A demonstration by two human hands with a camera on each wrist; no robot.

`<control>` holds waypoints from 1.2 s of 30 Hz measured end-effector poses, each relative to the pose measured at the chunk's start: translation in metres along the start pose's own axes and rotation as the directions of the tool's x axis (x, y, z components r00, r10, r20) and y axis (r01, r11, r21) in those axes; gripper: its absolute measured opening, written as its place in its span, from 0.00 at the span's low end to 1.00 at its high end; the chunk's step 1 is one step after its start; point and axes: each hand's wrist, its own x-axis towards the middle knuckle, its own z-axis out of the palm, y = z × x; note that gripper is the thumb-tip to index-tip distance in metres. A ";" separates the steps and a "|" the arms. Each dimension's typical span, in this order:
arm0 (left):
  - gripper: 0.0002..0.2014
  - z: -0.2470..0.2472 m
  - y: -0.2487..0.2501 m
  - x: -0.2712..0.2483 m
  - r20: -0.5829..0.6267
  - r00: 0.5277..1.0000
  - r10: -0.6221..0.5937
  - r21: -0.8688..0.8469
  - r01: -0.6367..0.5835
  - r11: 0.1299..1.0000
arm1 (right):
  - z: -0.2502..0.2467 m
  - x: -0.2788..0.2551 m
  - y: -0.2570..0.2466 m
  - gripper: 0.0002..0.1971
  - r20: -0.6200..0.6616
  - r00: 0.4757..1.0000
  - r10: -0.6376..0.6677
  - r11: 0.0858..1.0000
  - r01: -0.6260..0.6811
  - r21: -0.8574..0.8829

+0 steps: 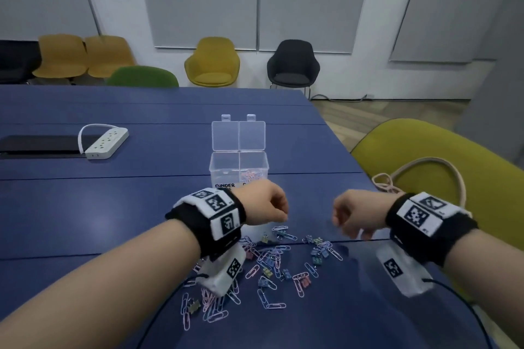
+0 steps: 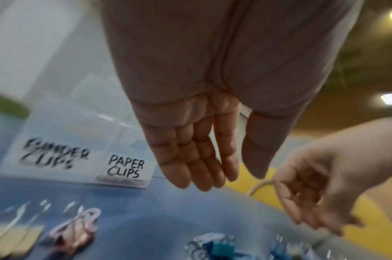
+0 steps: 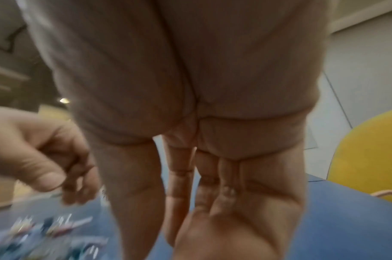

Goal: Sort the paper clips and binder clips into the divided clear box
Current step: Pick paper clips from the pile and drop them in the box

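Observation:
The divided clear box [image 1: 238, 165] stands open on the blue table, its lid tipped back; labels read BINDER CLIPS [image 2: 54, 154] and PAPER CLIPS [image 2: 126, 168]. Several pink paper clips [image 1: 251, 176] lie in its right compartment. A loose pile of pastel paper clips and binder clips [image 1: 272, 261] is spread in front of the box. My left hand [image 1: 283, 215] hovers over the pile's far edge, its fingers [image 2: 199, 168] straight and holding nothing. My right hand [image 1: 348, 231] hovers to the right, its fingers [image 2: 301, 198] loosely curled and holding nothing. Both wrist views are blurred.
A white power strip [image 1: 106, 140] and a black slab [image 1: 39, 144] lie at the far left of the table. A yellow-green chair [image 1: 442, 178] with a beige strap [image 1: 425, 163] stands by the table's right edge. More chairs line the back wall.

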 end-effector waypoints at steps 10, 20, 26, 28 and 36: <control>0.19 0.023 0.030 0.022 0.155 0.987 -0.049 0.439 -0.024 0.898 | 0.038 -0.003 -0.012 0.10 -0.126 0.990 -0.059 0.973 0.029 -0.230; 0.11 0.041 0.032 0.034 0.123 0.992 -0.029 0.526 -0.040 0.849 | 0.038 0.002 -0.016 0.07 -0.118 0.978 -0.169 0.962 0.138 -0.235; 0.11 0.042 0.030 0.035 0.117 0.991 -0.064 0.550 -0.011 0.835 | 0.041 0.001 -0.014 0.06 -0.155 0.969 -0.191 0.959 0.151 -0.239; 0.13 0.043 0.027 0.035 0.121 0.988 -0.101 0.569 0.014 0.822 | 0.041 0.002 -0.014 0.07 -0.164 0.967 -0.195 0.961 0.155 -0.230; 0.10 0.036 0.012 0.030 0.092 0.982 -0.166 0.546 0.089 0.833 | 0.043 0.002 -0.013 0.07 -0.163 0.964 -0.210 0.963 0.176 -0.202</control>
